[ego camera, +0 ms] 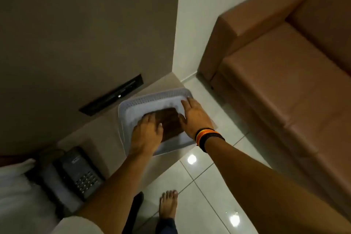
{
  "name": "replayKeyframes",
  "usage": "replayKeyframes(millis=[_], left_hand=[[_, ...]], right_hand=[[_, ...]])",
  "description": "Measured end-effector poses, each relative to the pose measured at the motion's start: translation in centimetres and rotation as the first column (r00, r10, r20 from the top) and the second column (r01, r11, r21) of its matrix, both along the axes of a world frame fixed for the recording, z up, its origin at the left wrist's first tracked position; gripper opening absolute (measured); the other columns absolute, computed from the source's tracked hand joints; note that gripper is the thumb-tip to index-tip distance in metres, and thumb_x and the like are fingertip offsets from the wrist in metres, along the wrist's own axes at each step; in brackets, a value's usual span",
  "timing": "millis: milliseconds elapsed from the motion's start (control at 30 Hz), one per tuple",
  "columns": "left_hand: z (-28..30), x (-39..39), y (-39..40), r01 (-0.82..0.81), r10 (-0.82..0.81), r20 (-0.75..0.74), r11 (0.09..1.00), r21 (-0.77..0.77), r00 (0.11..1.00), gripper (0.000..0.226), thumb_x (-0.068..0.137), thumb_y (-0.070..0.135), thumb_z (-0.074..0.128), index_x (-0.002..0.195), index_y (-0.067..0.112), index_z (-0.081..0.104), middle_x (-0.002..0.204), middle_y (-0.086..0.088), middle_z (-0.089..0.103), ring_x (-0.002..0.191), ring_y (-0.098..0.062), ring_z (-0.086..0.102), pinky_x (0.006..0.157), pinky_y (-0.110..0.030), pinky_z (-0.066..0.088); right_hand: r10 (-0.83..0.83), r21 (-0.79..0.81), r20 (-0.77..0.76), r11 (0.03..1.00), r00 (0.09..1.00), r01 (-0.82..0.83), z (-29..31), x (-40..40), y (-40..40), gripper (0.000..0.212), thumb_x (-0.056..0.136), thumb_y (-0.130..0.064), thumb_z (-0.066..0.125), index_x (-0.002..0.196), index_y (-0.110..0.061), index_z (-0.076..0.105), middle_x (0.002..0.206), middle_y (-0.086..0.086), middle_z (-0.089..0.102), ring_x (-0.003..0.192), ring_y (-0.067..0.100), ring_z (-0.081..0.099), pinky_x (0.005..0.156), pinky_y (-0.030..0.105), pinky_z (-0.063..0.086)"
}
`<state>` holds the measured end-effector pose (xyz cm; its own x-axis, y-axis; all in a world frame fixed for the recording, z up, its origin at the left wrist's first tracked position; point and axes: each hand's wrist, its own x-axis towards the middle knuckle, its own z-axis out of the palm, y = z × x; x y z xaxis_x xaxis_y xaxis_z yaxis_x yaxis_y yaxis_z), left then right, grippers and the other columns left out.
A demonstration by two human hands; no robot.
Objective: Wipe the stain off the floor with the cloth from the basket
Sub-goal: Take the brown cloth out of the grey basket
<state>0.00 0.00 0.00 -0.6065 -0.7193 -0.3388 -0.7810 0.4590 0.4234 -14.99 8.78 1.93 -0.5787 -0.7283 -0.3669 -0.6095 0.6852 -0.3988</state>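
A pale perforated plastic basket (133,103) sits on a beige ledge, and a dark brown folded cloth (170,121) lies flat inside it. My left hand (147,133) reaches into the basket, its fingers resting on the cloth's left edge. My right hand (193,118), with striped bands on the wrist, is spread open at the cloth's right edge, fingers touching the basket's inner wall. Neither hand has lifted the cloth. No stain shows on the white glossy floor tiles (205,192) in view.
A dark desk telephone (79,173) stands on the ledge left of the basket. A brown leather sofa (284,81) fills the right side. A wall socket strip (114,95) sits behind the basket. My bare foot (169,205) stands on the tiles below.
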Motion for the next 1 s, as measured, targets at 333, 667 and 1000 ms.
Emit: replayKeyframes(millis=[333, 667, 1000], left_hand=[[-12.4, -1.8, -2.9, -0.597, 0.564, 0.207, 0.783, 0.172, 0.799, 0.076, 0.085, 0.053, 0.076, 0.135, 0.0, 0.056, 0.139, -0.025, 0.059, 0.122, -0.047, 0.062, 0.097, -0.052, 0.053], [-9.6, -3.1, -1.4, -0.509, 0.573, -0.169, 0.803, 0.31, 0.802, 0.04, 0.084, 0.029, 0.075, 0.119, 0.008, 0.07, 0.119, -0.017, 0.073, 0.105, -0.034, 0.072, 0.089, -0.047, 0.061], [-3.5, -8.8, 14.6, -0.02, 0.104, -0.351, 0.972, 0.234, 0.931, 0.037, 0.087, 0.032, 0.066, 0.117, 0.016, 0.051, 0.096, -0.001, 0.068, 0.086, -0.022, 0.069, 0.068, -0.036, 0.061]], right_hand=[[-0.483, 0.156, 0.258, 0.876, 0.837, 0.457, -14.4, 1.0, -3.1, 0.044, 0.089, -0.028, 0.075, 0.125, -0.006, 0.062, 0.128, 0.019, 0.068, 0.12, 0.038, 0.064, 0.103, 0.045, 0.053], [-0.611, 0.002, 0.57, 0.67, 0.549, 0.743, -12.5, 1.3, -3.5, 0.015, 0.079, -0.022, 0.075, 0.085, -0.014, 0.064, 0.083, 0.004, 0.067, 0.08, 0.025, 0.065, 0.073, 0.033, 0.055], [-0.725, -0.105, 0.667, 0.139, 0.173, 0.985, -6.9, 2.2, 16.8, 0.017, 0.091, -0.023, 0.069, 0.106, -0.017, 0.063, 0.087, -0.004, 0.069, 0.08, 0.012, 0.068, 0.064, 0.022, 0.053]])
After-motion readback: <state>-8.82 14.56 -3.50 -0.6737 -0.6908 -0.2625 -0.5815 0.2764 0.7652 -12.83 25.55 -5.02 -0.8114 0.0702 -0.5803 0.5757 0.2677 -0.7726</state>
